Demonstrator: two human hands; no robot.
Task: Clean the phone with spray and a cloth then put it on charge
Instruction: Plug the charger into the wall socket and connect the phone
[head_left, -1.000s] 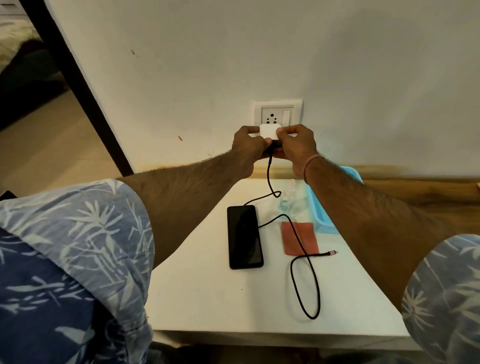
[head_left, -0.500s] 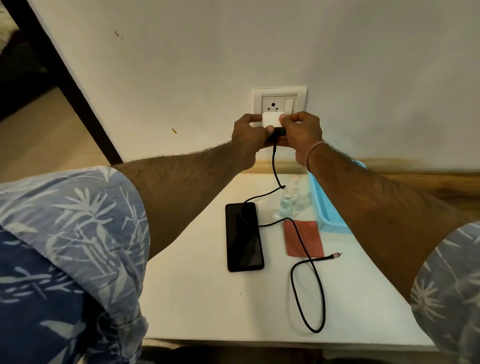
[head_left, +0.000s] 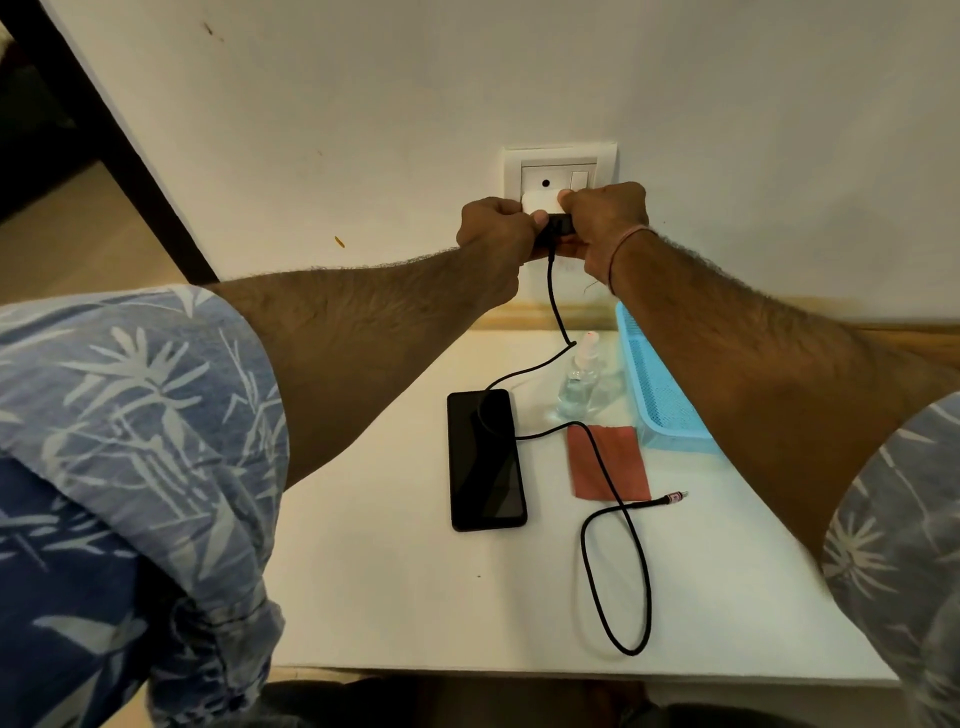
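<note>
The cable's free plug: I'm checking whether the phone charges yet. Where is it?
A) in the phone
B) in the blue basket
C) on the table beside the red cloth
C: the plug lies on the table just right of the red cloth, apart from the phone.

The phone (head_left: 485, 460) has a glossy black face that reflects light. The cable (head_left: 615, 571) is matt black with a metal tip. The cloth (head_left: 608, 462) is matt rust-red fabric. The bottle (head_left: 576, 384) is clear plastic, and the basket (head_left: 660, 395) is blue plastic mesh. The desk (head_left: 415, 597) is smooth, matt white. The charger (head_left: 537, 202) and socket plate (head_left: 561, 156) are smooth white plastic. The wall (head_left: 363, 104) is matt paint, and the sleeve (head_left: 130, 415) is printed cloth.
</note>
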